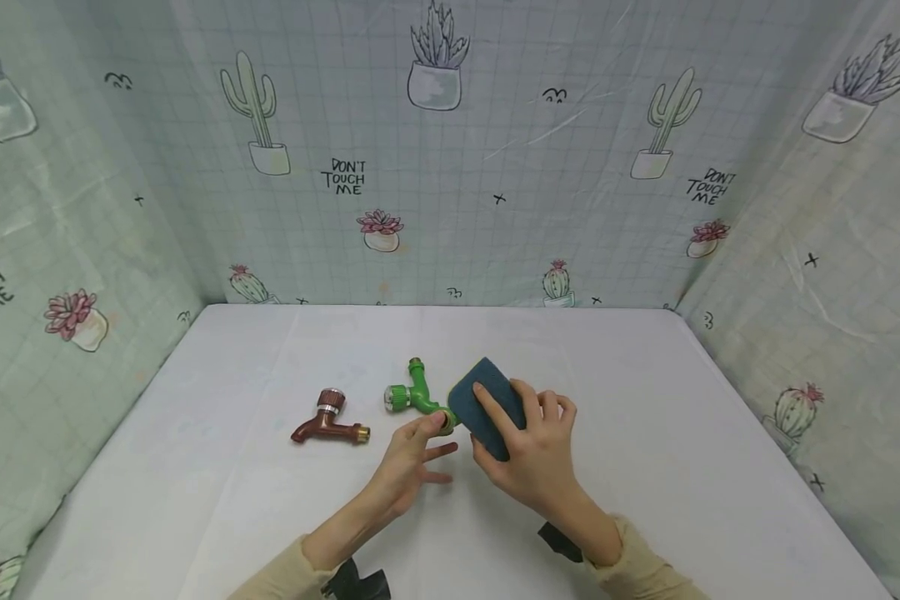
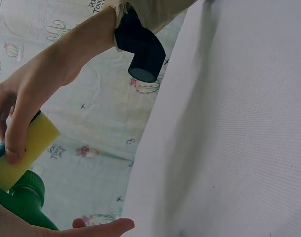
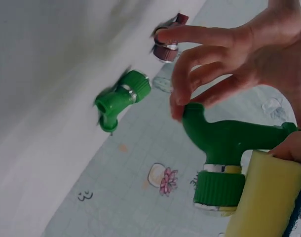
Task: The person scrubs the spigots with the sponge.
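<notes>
In the head view my left hand (image 1: 408,467) pinches a green tap (image 1: 448,423) near its end, with the other fingers spread away. Most of this tap is hidden behind the sponge there. The right wrist view shows its curved spout, ribbed green knob and silvery collar (image 3: 217,168). My right hand (image 1: 536,450) grips a sponge (image 1: 487,408) with a dark blue scouring face and a yellow body (image 3: 269,192). The sponge's yellow side lies right against the held tap's knob. The left wrist view has my right thumb on the yellow foam (image 2: 34,148).
A second green tap (image 1: 418,390) lies on the white table (image 1: 195,500) just beyond my left hand. To its left lies a brown tap (image 1: 330,421) with a brass-coloured threaded end. A cactus-print cloth (image 1: 450,183) encloses the table at the back and sides.
</notes>
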